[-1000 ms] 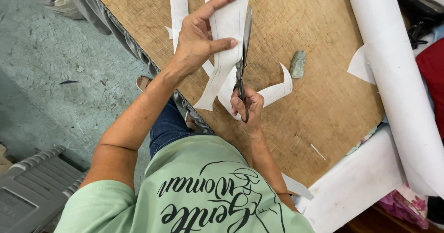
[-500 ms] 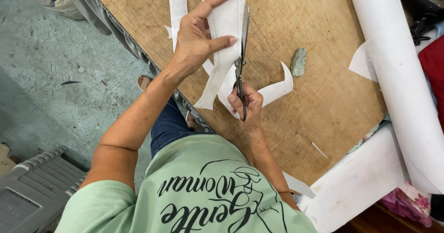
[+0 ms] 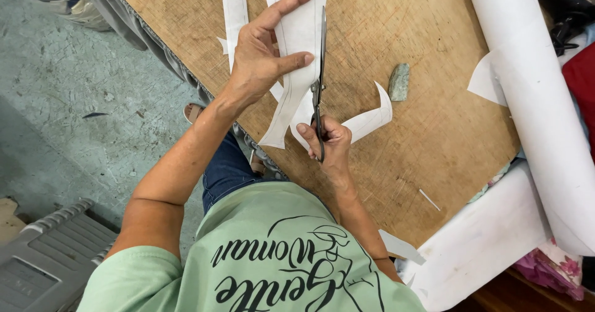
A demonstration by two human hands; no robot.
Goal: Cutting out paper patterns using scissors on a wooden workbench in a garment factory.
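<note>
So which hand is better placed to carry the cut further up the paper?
Right. The right hand already grips the scissors, whose blades lie along the paper's edge; the left hand is busy pressing the paper flat.

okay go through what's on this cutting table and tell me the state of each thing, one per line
left hand: spread flat, pressing on the paper pattern
right hand: closed through the scissor handles
scissors: blades nearly shut, lying along the pattern's right edge
paper pattern: partly cut, held down on the table
curved offcut: cut loose, lying beside the right hand
stone: lying free on the wooden table
white roll: rolled up, lying along the table's right side
</note>
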